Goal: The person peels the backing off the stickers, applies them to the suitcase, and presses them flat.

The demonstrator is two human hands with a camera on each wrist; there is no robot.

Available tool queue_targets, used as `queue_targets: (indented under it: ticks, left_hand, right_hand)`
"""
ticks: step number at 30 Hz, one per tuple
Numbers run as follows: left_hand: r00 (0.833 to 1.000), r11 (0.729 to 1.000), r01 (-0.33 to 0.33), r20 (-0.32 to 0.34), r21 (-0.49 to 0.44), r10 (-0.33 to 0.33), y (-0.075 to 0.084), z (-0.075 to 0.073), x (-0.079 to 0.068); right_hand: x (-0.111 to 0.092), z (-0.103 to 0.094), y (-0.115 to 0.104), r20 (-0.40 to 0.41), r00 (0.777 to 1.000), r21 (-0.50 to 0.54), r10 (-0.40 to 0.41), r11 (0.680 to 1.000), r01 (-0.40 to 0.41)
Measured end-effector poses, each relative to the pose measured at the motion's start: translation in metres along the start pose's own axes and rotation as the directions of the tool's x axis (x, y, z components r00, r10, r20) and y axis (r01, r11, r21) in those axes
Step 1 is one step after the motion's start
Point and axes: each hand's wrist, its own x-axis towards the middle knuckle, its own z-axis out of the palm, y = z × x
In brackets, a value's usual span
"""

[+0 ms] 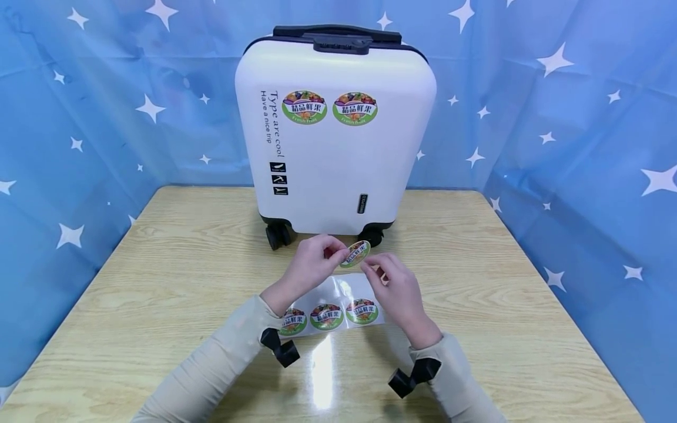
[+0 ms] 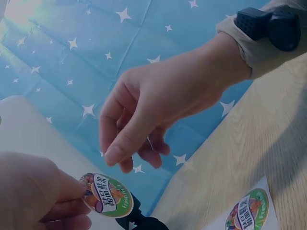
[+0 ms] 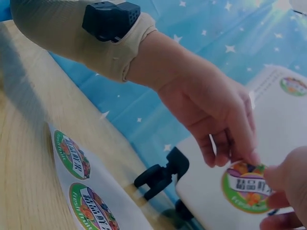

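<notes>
Between its thumb and fingertips my left hand (image 1: 314,261) pinches the left edge of an oval fruit sticker (image 1: 357,253), raised in front of the suitcase. The sticker's printed face, with fruit and a green border, shows in the left wrist view. My right hand (image 1: 398,291) hovers just right of the sticker, its fingers loosely bent and holding nothing; the left wrist view has a gap between them. Under both hands lies a white sticker sheet (image 1: 328,288) with three matching stickers along its near edge, the leftmost partly covered by the left wrist.
A white suitcase (image 1: 338,158) stands upright at the back of the wooden table (image 1: 174,264). It bears two such stickers (image 1: 304,107) side by side near the top, with printed lettering at left. Blue curtains (image 1: 121,88) with white stars surround the table's back and sides.
</notes>
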Motion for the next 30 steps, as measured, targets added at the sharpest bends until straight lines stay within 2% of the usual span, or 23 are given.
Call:
queue_targets:
  ticks: [8, 15, 19, 24, 30]
  left_hand:
    - [0.997, 0.992, -0.068, 0.048, 0.105, 0.063, -0.0011, -0.005, 0.002]
    - [0.992, 0.986, -0.089, 0.099, 0.142, 0.075, 0.0001, -0.0068, -0.0002]
    - [0.989, 0.985, -0.1, 0.121, 0.142, 0.083, -0.0011, -0.0061, -0.0014]
    - [0.988, 0.983, -0.118, 0.117, 0.141, 0.102, -0.0024, -0.0046, -0.0018]
    - [0.991, 0.994, -0.074, 0.116, 0.082, 0.064, -0.0035, -0.0052, -0.003]
  right_hand:
    - [0.0074, -0.0066, 0.0023, -0.053, 0.992, 0.021, 0.116, 0.993, -0.115]
    - [0.0067, -0.0067, 0.0018, -0.013, 0.985, 0.025, 0.174, 0.984, -0.174]
    - [0.0059, -0.0048, 0.0018, 0.022, 0.977, 0.04, 0.21, 0.977, -0.211]
    - [0.0056, -0.0038, 0.0009, 0.044, 0.968, 0.049, 0.246, 0.967, -0.248]
    - [0.0043, -0.0052, 0.0004, 0.09, 0.944, 0.084, 0.318, 0.942, -0.325]
